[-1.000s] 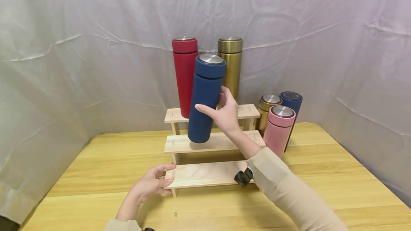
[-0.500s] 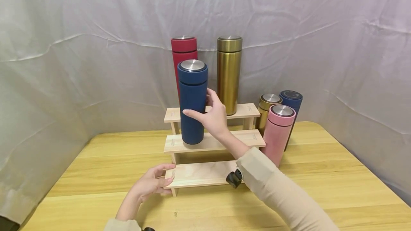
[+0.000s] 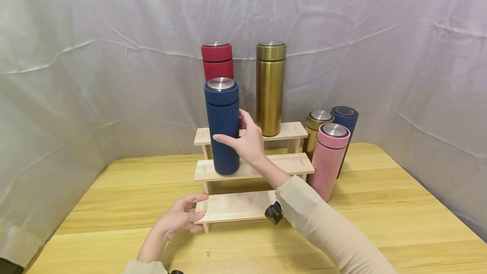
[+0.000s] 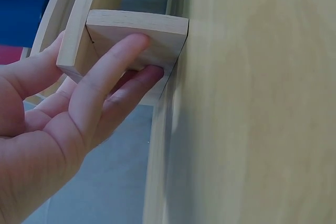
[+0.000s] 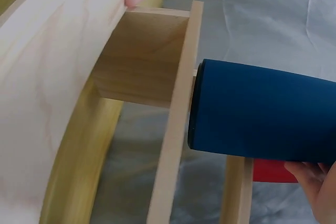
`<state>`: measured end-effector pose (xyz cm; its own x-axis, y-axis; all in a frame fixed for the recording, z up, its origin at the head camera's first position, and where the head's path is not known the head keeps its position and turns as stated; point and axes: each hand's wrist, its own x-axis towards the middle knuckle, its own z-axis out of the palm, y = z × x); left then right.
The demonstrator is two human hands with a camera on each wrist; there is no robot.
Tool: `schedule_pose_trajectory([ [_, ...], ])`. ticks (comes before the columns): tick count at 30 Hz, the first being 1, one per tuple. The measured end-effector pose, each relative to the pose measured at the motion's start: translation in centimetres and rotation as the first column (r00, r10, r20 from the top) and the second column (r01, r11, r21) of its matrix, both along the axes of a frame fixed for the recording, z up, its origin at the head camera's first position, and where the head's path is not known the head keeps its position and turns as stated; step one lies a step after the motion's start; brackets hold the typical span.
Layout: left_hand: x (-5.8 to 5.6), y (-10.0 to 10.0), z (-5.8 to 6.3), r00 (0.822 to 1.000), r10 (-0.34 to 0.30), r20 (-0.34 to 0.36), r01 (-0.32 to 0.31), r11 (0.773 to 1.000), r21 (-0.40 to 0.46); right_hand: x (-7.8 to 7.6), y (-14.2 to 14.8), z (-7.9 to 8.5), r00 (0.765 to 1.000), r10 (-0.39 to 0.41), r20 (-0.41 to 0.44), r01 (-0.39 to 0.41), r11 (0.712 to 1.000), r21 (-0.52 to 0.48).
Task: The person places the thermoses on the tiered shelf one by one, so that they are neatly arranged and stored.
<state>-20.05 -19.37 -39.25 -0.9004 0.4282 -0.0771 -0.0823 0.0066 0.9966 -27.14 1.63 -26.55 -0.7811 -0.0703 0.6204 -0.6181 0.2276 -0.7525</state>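
My right hand point(image 3: 250, 142) grips a tall navy-blue thermos bottle point(image 3: 222, 117) with a steel-topped lid, thumb across its front. The bottle stands upright at the left part of the middle step of a three-step wooden stand point(image 3: 239, 205). In the right wrist view the base of the blue thermos point(image 5: 247, 111) is at the step's edge; whether it bears its weight there I cannot tell. My left hand point(image 3: 178, 215) holds the left end of the bottom step. In the left wrist view the left hand's fingers point(image 4: 113, 69) lie against the stand's side support.
On the top step stand a red thermos point(image 3: 217, 60), partly hidden behind the blue one, and a tall gold thermos point(image 3: 270, 92). Right of the stand, a pink bottle point(image 3: 330, 162), a shorter gold one point(image 3: 313, 134) and another blue one point(image 3: 345, 117) crowd together on the wooden table point(image 3: 380, 198).
The blue thermos, tilted and further right before, has moved left and slightly down with my right hand and is now upright. My left hand has stayed on the stand.
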Motion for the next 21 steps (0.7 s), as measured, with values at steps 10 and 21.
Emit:
schedule_pose_trajectory([
  [10, 0.05, 0.01, 0.16, 1.0, -0.002, -0.004, 0.002, 1.0, -0.004, -0.44, -0.22, -0.3, 1.0, 0.004, -0.004, -0.004, 1.0, 0.0],
  [21, 0.07, 0.11, 0.19, 1.0, 0.006, -0.004, -0.006, 1.0, -0.012, -0.68, -0.42, -0.42, 0.993, 0.119, 0.003, -0.119, 0.992, -0.043],
])
